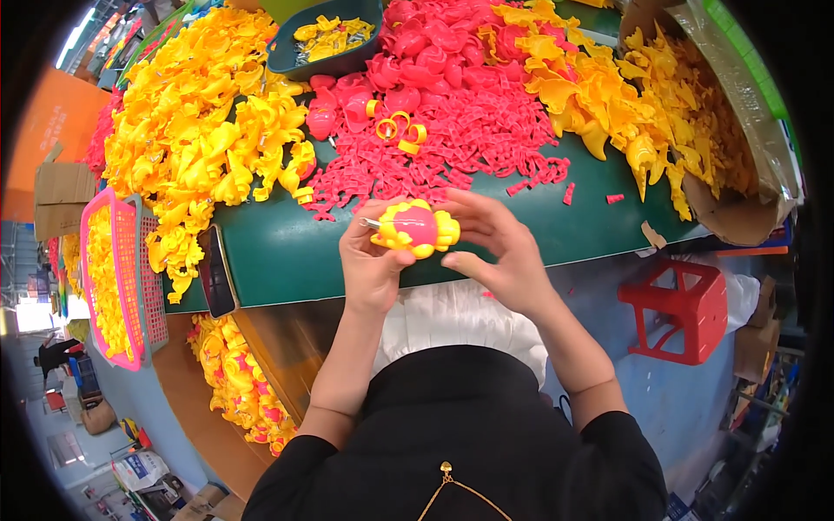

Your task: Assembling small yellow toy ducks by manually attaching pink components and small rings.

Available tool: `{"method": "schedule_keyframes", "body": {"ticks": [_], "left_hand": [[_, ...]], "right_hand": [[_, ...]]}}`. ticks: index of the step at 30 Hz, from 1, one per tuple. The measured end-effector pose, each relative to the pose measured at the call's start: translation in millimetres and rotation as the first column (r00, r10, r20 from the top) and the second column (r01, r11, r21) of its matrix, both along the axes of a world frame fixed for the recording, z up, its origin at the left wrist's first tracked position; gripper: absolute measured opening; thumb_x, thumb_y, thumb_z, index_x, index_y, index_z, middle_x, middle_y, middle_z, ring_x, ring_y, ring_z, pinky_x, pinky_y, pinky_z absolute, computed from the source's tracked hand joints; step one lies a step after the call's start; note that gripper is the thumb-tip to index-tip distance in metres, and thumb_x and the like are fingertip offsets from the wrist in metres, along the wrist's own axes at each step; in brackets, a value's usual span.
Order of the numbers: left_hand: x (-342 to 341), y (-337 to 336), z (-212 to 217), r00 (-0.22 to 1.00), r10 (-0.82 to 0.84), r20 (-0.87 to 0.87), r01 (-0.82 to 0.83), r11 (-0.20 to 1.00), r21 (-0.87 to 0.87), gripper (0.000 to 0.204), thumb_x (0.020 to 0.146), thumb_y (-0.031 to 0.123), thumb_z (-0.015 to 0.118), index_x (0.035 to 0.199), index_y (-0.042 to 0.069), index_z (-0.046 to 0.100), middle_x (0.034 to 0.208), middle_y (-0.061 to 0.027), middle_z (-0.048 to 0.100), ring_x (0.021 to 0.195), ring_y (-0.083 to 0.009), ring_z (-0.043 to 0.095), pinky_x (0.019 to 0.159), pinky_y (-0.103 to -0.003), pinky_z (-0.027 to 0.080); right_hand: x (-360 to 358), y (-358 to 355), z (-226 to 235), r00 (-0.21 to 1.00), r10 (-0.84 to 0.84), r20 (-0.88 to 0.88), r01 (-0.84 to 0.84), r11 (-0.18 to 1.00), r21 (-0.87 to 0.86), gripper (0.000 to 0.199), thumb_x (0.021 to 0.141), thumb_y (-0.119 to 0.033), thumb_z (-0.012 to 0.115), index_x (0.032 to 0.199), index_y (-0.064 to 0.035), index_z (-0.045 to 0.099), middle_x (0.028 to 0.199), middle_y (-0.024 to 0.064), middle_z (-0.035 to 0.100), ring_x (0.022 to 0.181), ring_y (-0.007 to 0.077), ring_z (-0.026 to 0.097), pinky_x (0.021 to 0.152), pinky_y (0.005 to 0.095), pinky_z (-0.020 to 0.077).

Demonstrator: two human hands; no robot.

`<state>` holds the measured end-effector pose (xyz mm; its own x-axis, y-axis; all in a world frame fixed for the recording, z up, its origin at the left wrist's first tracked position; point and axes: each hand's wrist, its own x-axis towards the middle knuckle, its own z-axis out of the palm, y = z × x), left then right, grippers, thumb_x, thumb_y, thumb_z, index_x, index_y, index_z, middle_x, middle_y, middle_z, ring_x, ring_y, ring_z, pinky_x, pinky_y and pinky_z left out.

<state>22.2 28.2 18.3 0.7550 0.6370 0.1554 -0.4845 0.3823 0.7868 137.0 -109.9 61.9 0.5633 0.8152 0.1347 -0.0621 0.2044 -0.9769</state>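
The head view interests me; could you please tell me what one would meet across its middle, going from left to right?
Pink plastic mesh basket → dark-screened rectangular phone → bare left hand → rounded yellow-and-red plastic piece → bare right hand → red plastic stool.

Green table (287, 265) — heaped | yellow pieces (187, 113), both sides | pink pieces (434, 143), middle | phone (218, 276) (dark-screened), left edge

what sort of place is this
Likely a plastic-goods assembly workshop: heaped yellow parts and pink parts cover much of a green worktable, and the left hand holds a pink-and-yellow assembled piece.
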Motion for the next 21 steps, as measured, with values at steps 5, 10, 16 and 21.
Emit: {"method": "schedule_keyframes", "body": {"ticks": [5, 10, 16, 21], "left_hand": [[-8, 6, -2, 0.999, -0.022, 0.029, 0.024, 0.998, -0.063, 0.066, 0.069, 0.014, 0.087, 0.125, 0.0, 0.055, 0.118, -0.0083, 0.059, 0.111, -0.0232, 0.06, 0.098, -0.037, 0.049], [-15, 9, 4, 0.996, -0.088, -0.013, 0.087, 0.993, -0.082, 0.08, 0.075, 0.03, 0.083, 0.137, 0.0, 0.042, 0.124, -0.0099, 0.058, 0.112, -0.0229, 0.061, 0.101, -0.04, 0.048], [-28, 15, -1, 0.987, -0.137, 0.082, 0.154, 0.951, -0.267, 0.079, 0.08, 0.037, 0.078, 0.139, 0.001, 0.038, 0.126, -0.0102, 0.056, 0.114, -0.0248, 0.06, 0.099, -0.039, 0.05], [-27, 20, 4, 0.996, -0.084, 0.037, 0.091, 0.957, -0.276, 0.072, 0.082, 0.037, 0.076, 0.134, 0.001, 0.044, 0.131, -0.0148, 0.055, 0.112, -0.0241, 0.062, 0.094, -0.037, 0.054]], "right_hand": [[-17, -86, -21, 0.724, 0.284, 0.629, 0.1, 0.859, -0.503, 0.029, 0.081, -0.008, 0.071, 0.108, -0.004, 0.064, 0.113, 0.0111, 0.063, 0.096, 0.023, 0.065, 0.075, 0.0343, 0.0545], [-18, -90, -102, 0.502, 0.205, 0.84, 0.336, 0.848, -0.409, 0.015, 0.081, -0.013, 0.067, 0.092, -0.0034, 0.064, 0.1, 0.0094, 0.062, 0.087, 0.0272, 0.064, 0.066, 0.0385, 0.0544], [-20, -87, -90, 0.461, 0.327, 0.825, 0.249, 0.845, -0.474, 0.015, 0.078, -0.008, 0.068, 0.092, -0.0024, 0.067, 0.095, 0.0106, 0.065, 0.087, 0.0288, 0.063, 0.074, 0.0378, 0.0536], [-15, -83, -104, 0.469, 0.273, 0.84, 0.201, 0.893, -0.402, 0.019, 0.075, -0.009, 0.068, 0.093, -0.0036, 0.068, 0.093, 0.0105, 0.066, 0.087, 0.0275, 0.064, 0.073, 0.0375, 0.054]]}}
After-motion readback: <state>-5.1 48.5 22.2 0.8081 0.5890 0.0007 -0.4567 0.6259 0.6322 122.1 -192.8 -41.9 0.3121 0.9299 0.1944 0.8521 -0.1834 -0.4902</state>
